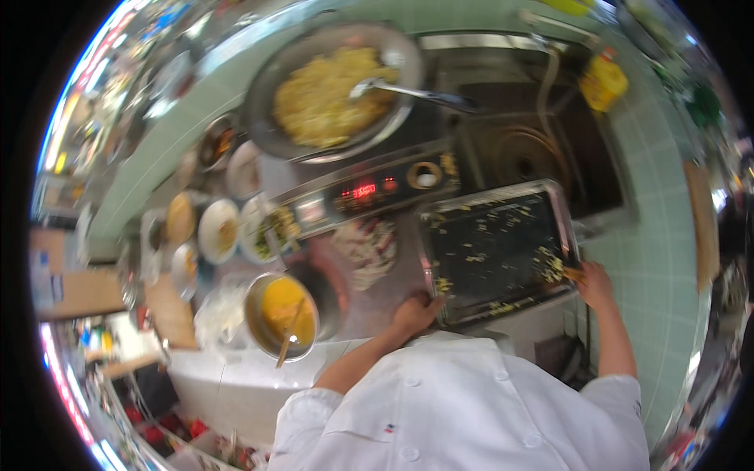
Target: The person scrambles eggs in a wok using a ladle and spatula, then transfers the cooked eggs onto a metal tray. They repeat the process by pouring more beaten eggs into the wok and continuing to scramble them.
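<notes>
My left hand (pixel 415 313) holds the near left edge of a dark rectangular metal tray (pixel 500 277). The tray lies slightly askew before me, with chopped yellow-green bits (pixel 551 265) scattered on its bottom and gathered near the right corner. At that corner my right hand (pixel 596 285) has its fingers closed around a small tan object (pixel 572 274), perhaps a scraper; blur hides its exact kind. Beyond the tray's left side, a large wok (pixel 259 100) contains yellow shredded food (pixel 330 100). A metal ladle or turner (pixel 424 93) rests in it, its dark handle pointing right.
A steel pot (pixel 252 318) of beaten-egg-like yellow liquid with chopsticks (pixel 288 335) stands left. Several bowls (pixel 219 231) sit behind it. Pale sliced food (pixel 368 253) lies between pot and tray. A lit control panel (pixel 365 191) fronts the wok; a sink (pixel 595 159) lies beyond the tray.
</notes>
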Tool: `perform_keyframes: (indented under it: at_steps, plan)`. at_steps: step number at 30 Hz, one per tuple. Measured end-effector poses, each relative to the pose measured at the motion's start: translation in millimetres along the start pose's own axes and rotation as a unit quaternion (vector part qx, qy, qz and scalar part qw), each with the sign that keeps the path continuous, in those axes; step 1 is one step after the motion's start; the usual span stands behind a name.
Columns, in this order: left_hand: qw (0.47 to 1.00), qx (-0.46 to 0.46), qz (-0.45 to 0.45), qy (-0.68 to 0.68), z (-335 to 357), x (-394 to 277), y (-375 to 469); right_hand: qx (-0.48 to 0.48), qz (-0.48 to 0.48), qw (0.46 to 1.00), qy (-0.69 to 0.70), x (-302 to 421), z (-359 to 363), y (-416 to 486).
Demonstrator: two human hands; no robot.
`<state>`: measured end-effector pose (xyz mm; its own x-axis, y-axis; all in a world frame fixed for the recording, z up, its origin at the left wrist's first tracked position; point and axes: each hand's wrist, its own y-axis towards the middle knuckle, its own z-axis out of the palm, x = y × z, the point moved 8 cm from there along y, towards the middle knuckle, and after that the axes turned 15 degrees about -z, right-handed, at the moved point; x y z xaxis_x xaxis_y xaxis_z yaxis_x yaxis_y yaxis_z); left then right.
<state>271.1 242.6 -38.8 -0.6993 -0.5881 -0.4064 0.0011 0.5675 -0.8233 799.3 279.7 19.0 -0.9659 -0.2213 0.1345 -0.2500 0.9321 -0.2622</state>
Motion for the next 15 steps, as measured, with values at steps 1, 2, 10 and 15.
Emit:
perform_keyframes:
  at_steps: [1,2,10,15]
  plan:
    - [1.000,0.018,-0.008,-0.005,-1,4,-1,-0.003,-0.006,1.000,-0.010,3,0,2]
    - [1.000,0.011,0.014,-0.024,-4,4,-3,0.000,-0.012,1.000,-0.019,5,-1,4]
    - [0.992,0.003,0.123,-0.013,5,2,12,0.055,0.079,0.994,0.057,-14,14,-22]
    - [0.976,0.029,0.212,0.036,44,-26,13,0.086,0.227,0.960,0.138,-57,35,-60]
